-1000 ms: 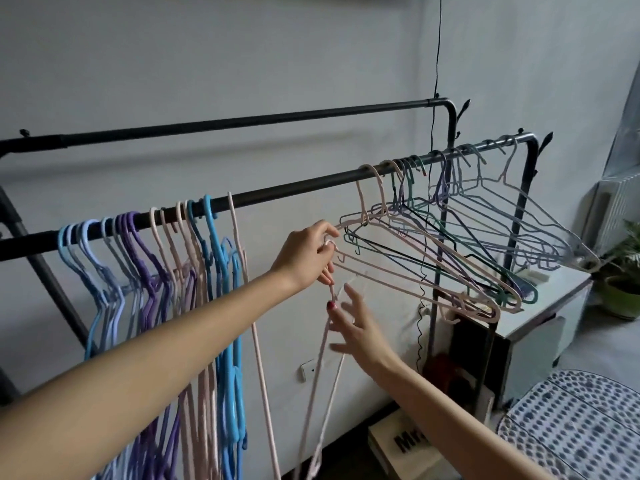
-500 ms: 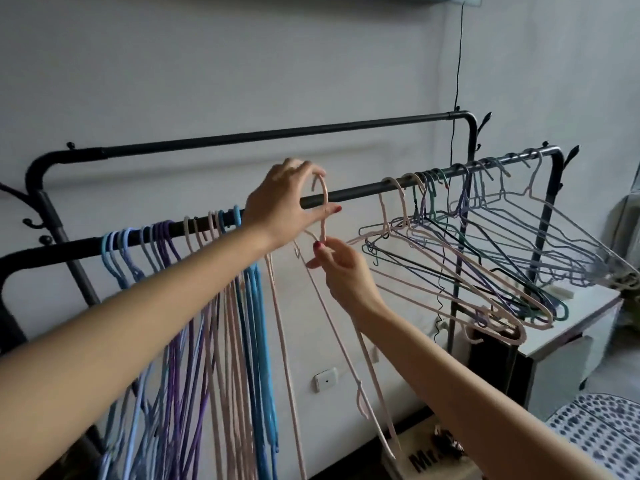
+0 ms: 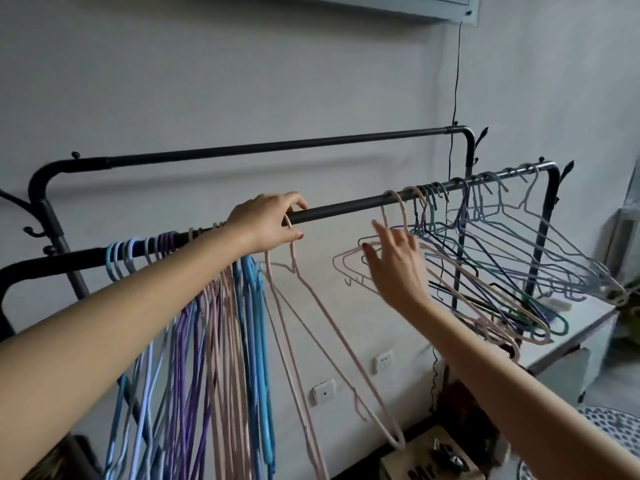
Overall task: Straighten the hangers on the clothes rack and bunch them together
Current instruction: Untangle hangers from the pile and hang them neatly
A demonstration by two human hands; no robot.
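Note:
The black front rail [image 3: 346, 206] of the clothes rack carries two groups of hangers. At its left hangs a straight, tight bunch of blue, purple and pink hangers [image 3: 207, 323]. A pink hanger [image 3: 311, 292] hangs just right of the bunch, and my left hand [image 3: 266, 220] grips its hook on the rail. My right hand [image 3: 394, 265] is in the air with spread fingers, next to the nearest pink ones of the skewed, tangled hangers [image 3: 502, 271] at the rail's right end. It holds nothing.
A second black rail [image 3: 277, 147] runs behind and higher. A white cabinet [image 3: 571, 337] stands under the tangled hangers, with a cardboard box [image 3: 426, 462] and a dotted stool [image 3: 616, 431] on the floor. A black cable [image 3: 456, 81] hangs down the wall.
The pink hanger went from both hands onto the rail beside the bunch. My right hand let go of it and moved right toward the tangled hangers.

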